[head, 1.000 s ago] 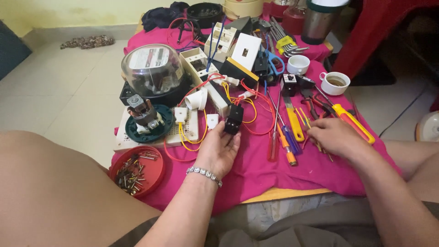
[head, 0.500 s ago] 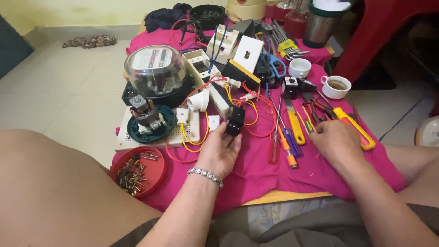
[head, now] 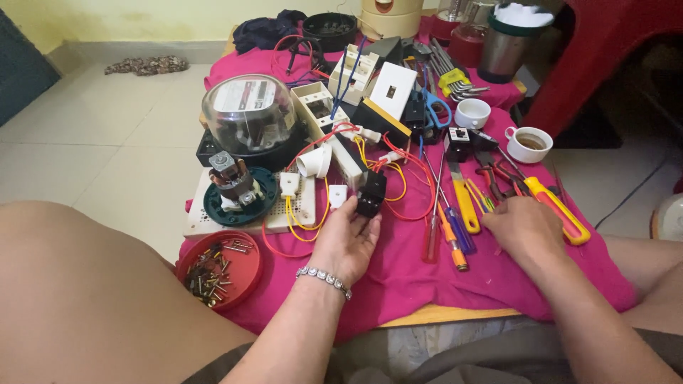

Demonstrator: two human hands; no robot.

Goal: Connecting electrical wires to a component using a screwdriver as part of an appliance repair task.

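While left hand [head: 346,238] grips black switch [head: 371,194], right hand [head: 523,226] hides its fingers among tools [head: 491,192].

Bare pink cloth [head: 398,284] lies open along the bench's near edge, while screwdrivers [head: 445,227], looping wires [head: 398,188] and a red screw dish [head: 220,269] crowd everything beyond.

The right hand [head: 523,227] has slid along the tools, seemingly onto the pliers [head: 498,181].

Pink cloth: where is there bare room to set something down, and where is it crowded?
Free: the near strip of pink cloth between the left hand and right hand, and the patch beside the red dish. Crowded: the screwdrivers, and everything behind, around the meter dome.
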